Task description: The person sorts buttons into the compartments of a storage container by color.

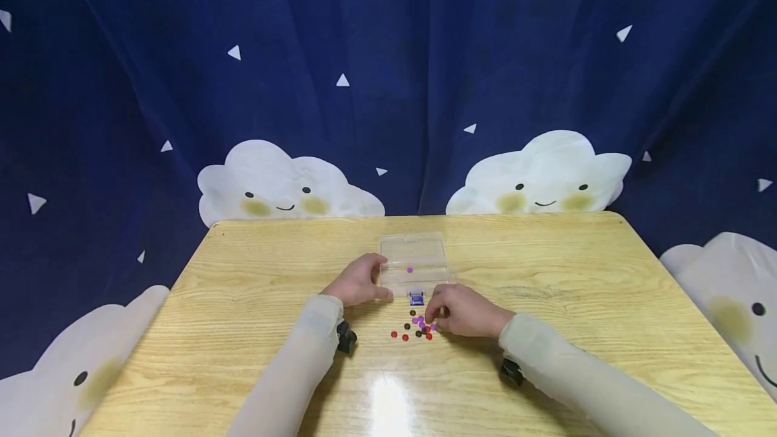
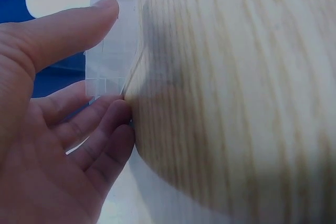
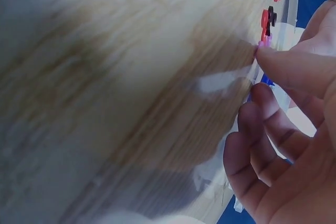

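Observation:
An opened clear plastic box (image 1: pixel 415 275) with a blue latch (image 1: pixel 416 299) lies at mid-table, one purple button (image 1: pixel 409 270) inside. My left hand (image 1: pixel 362 280) holds the box's left end, thumb along the front and fingers at the end wall, as the left wrist view shows. In front of the box, red, black and purple buttons are scattered. Over their right side, my right hand (image 1: pixel 464 311) pinches at a purple button (image 1: pixel 434 327) with thumb and index finger. In the right wrist view the thumb tip meets purple (image 3: pixel 261 44), while the other fingers curl loosely.
Loose red buttons (image 1: pixel 405 338) and black buttons (image 1: pixel 407 326) lie just left of the right fingertips. The wooden table (image 1: pixel 255 268) ends at a dark blue curtain (image 1: pixel 388 86) with white clouds behind it. Each wrist carries a small black device.

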Motion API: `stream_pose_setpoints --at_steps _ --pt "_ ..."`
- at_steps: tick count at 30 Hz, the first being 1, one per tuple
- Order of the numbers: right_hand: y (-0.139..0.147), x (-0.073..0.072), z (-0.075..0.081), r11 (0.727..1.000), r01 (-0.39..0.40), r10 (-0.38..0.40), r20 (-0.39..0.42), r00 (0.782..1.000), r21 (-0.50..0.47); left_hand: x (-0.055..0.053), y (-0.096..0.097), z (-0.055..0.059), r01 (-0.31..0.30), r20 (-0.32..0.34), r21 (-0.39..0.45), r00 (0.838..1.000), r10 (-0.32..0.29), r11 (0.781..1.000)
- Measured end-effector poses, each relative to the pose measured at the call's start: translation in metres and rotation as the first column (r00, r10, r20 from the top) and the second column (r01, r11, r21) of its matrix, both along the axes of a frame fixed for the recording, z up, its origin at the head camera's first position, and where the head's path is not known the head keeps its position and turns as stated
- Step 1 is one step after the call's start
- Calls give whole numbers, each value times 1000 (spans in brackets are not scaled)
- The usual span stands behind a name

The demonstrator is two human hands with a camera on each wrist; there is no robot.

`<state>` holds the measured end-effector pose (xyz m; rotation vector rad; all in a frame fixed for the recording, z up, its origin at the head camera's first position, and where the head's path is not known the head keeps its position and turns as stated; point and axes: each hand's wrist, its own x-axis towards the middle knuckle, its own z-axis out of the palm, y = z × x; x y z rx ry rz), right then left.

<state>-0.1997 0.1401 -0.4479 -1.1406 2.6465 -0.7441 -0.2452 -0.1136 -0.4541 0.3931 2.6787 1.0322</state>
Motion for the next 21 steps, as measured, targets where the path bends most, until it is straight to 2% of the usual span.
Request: stream_pose_setpoints --at_steps 15,21 --pt "-3 1 -3 998 59 -58 -17 998 22 0 0 1 10 8 -1 1000 -10 1000" --pt "-3 1 -4 997 76 -76 -14 997 20 -1 0 0 -3 20 12 1000 3 1000"
